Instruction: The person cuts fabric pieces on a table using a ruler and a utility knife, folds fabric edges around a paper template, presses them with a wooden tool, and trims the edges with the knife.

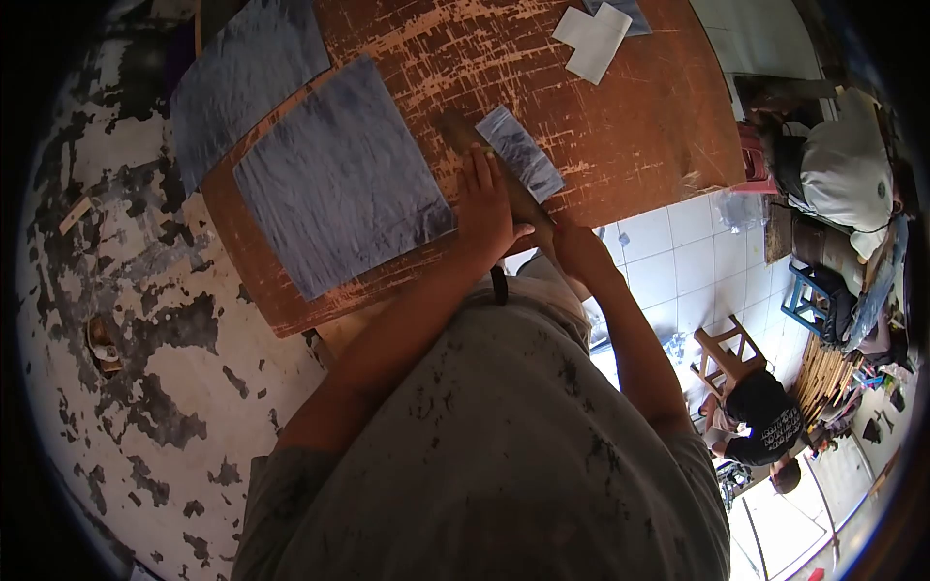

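Observation:
My left hand point(484, 205) lies flat with its fingers stretched out, pressing on a long, dark straight strip point(524, 205) like a wooden ruler. The strip runs slantwise across the worn brown table point(659, 126) to its near edge. At the strip's near end my right hand point(578, 254) is closed; what its fingers hold is hidden. Along the strip's right side is a small grey-blue, streaky rectangle point(521, 153) of sheet material. A large sheet point(344, 179) of the same look spreads out left of my left hand.
Another grey-blue sheet point(252, 77) lies at the far left, and a pale cross-shaped piece point(593, 41) at the far right. A peeling wall point(155, 387) stands close on the left. To the right, a person in a black shirt point(765, 416) is beside a brown stool point(728, 353).

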The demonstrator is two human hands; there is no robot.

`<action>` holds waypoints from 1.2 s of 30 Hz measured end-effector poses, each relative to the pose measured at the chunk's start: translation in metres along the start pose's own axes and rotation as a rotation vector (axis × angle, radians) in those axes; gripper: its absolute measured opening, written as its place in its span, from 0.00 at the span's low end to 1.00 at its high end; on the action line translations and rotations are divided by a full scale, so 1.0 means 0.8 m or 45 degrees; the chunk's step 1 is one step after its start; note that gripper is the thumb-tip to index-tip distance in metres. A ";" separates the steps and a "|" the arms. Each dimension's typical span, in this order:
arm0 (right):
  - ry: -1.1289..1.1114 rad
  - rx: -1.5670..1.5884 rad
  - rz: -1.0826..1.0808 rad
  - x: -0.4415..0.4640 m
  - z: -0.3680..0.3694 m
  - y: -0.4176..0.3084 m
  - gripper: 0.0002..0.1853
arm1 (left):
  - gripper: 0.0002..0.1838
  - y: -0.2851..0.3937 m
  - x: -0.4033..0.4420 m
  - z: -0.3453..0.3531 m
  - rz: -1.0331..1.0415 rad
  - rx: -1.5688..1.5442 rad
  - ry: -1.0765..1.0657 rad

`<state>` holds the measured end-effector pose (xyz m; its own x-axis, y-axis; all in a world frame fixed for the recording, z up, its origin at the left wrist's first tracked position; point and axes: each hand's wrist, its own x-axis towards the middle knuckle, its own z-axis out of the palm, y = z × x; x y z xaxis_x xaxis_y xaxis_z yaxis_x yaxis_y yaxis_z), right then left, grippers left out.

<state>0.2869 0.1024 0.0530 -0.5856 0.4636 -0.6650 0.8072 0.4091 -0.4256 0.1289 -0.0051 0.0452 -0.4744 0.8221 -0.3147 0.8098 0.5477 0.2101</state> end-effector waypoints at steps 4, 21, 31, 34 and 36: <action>-0.065 -0.105 -0.106 -0.004 -0.018 0.000 0.17 | 0.77 -0.001 0.004 0.001 0.004 0.035 -0.032; 0.181 0.224 -0.174 0.041 0.025 0.001 0.19 | 0.78 -0.004 0.001 0.017 0.024 -0.007 0.046; 0.088 0.163 -0.173 0.039 0.007 -0.008 0.19 | 0.79 -0.004 0.002 0.014 0.015 -0.011 0.022; 0.094 0.147 -0.157 0.037 0.001 -0.016 0.19 | 0.78 -0.003 0.003 0.011 0.014 0.005 0.002; 0.032 -0.137 -0.238 0.034 -0.005 -0.024 0.16 | 0.78 -0.002 0.002 0.011 0.017 0.019 -0.018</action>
<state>0.2553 0.1106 0.0457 -0.7271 0.3908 -0.5645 0.6725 0.5708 -0.4710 0.1299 -0.0058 0.0366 -0.4587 0.8271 -0.3248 0.8212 0.5342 0.2007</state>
